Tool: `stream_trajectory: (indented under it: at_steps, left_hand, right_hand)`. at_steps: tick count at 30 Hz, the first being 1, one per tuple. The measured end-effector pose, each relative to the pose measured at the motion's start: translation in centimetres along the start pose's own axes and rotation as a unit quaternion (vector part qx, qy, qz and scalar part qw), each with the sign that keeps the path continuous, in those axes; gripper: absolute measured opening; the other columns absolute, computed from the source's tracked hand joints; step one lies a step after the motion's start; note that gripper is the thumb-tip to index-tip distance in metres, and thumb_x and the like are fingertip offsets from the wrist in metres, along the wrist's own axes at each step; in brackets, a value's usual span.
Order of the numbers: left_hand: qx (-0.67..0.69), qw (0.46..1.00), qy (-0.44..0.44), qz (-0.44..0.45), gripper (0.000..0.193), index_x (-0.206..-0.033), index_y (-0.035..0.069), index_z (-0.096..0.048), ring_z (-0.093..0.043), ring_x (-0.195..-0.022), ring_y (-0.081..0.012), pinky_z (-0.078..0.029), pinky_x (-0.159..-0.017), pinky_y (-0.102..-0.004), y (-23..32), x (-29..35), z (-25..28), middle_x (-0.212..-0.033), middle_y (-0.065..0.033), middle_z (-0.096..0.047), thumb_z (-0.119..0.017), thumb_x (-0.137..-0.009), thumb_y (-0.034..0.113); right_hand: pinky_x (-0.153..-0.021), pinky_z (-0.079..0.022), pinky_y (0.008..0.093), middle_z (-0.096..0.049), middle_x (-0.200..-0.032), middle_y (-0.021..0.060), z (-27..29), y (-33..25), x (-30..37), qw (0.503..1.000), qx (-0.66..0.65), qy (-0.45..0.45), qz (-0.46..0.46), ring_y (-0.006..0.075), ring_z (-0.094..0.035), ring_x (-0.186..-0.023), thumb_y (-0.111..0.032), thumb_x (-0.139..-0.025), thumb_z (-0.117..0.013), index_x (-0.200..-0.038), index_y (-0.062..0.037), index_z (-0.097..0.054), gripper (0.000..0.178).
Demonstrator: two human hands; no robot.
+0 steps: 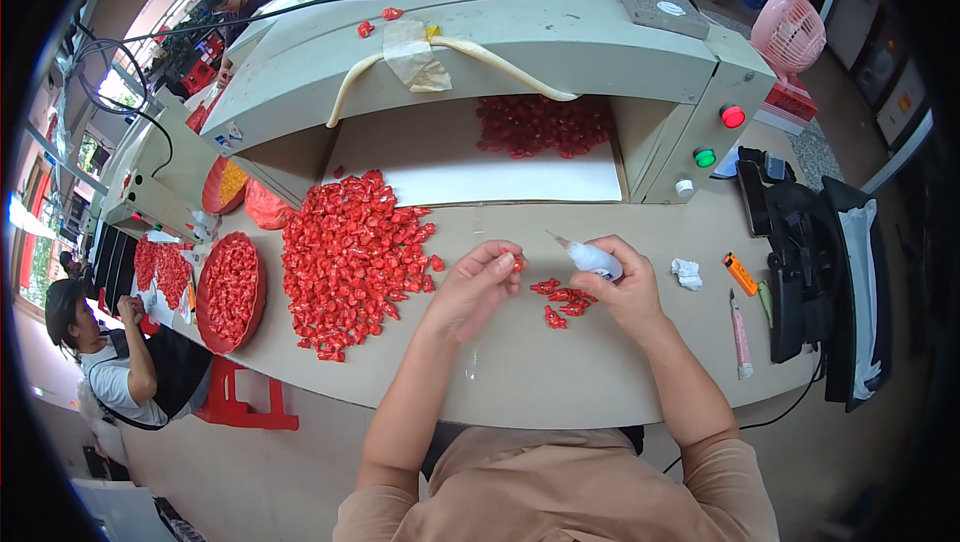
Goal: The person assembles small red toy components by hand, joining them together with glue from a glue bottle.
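Between the fingertips of my left hand (476,287) is a small red plastic piece (519,263), partly hidden by the fingers. My right hand (632,292) is wrapped round a white glue bottle (594,260), its thin nozzle tilted up and toward the left hand. Nozzle tip and red piece are apart. On the table just below and between my hands lies a small group of red pieces (567,302). A large heap of similar red pieces (350,262) spreads to the left of my left hand.
A grey machine (480,52) with a wide opening spans the table's far side; red pieces (545,126) lie inside. At left stands a red bowl (258,307) of pieces. On the right are crumpled tissue (687,274), an orange cutter (740,275) and a black holder (800,272). A co-worker (130,362) sits left.
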State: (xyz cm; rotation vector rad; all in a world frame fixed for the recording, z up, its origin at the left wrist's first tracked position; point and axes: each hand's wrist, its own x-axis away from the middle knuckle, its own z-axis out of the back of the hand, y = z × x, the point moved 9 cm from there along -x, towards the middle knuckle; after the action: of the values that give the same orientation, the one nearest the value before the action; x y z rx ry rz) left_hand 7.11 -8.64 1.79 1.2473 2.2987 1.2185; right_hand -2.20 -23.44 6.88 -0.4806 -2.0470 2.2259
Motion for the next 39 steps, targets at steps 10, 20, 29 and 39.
stream_trajectory:
  at_steps: [10,20,29,39]
  left_hand:
    - [0.249,0.963,-0.099,0.043,0.02,-0.098,0.007,-0.058,-0.051,-0.073,-0.0119,-0.048,-0.07,-0.0274,-4.4,0.2,-1.5,-0.08,-0.0003,-0.056,-0.06,-0.094,0.027]
    - [0.22,0.972,-0.007,0.088,0.018,-0.103,0.008,-0.058,-0.053,-0.078,-0.0112,-0.049,-0.071,-0.0271,-5.7,0.3,-1.4,-0.085,0.0,-0.057,-0.058,-0.096,0.024]
    - [0.224,0.969,-0.028,0.098,0.014,-0.098,0.009,-0.056,-0.051,-0.077,-0.0097,-0.048,-0.07,-0.0252,-6.5,0.0,-1.7,-0.084,0.0011,-0.055,-0.052,-0.099,0.022]
    - [0.216,0.97,-0.017,0.114,0.02,-0.099,0.007,-0.057,-0.051,-0.076,-0.0098,-0.048,-0.071,-0.0253,-6.5,0.2,-2.0,-0.083,0.0011,-0.055,-0.052,-0.099,0.026]
  right_hand:
    - [-0.065,-0.044,0.0218,-0.06,-0.089,0.002,0.9,-2.5,1.1,0.991,-0.075,0.058,0.09,0.0068,-0.054,-0.076,-0.038,-0.087,-0.07,-0.1,-0.0029,-0.055,0.04]
    - [-0.056,-0.044,0.0246,-0.061,-0.078,0.0049,3.0,-4.7,1.7,0.967,0.085,0.131,0.203,0.0102,-0.057,-0.066,-0.034,-0.084,-0.075,-0.094,-0.0028,-0.057,0.038]
    - [-0.052,-0.044,0.0317,-0.058,-0.07,0.0094,1.4,-5.1,1.6,0.945,0.191,0.112,0.241,0.0235,-0.057,-0.06,-0.027,-0.074,-0.082,-0.086,-0.0037,-0.059,0.035]
    - [-0.052,-0.044,0.032,-0.058,-0.07,0.009,1.0,-4.7,1.5,0.945,0.203,0.104,0.235,0.0231,-0.057,-0.06,-0.027,-0.074,-0.082,-0.086,-0.0045,-0.059,0.034]
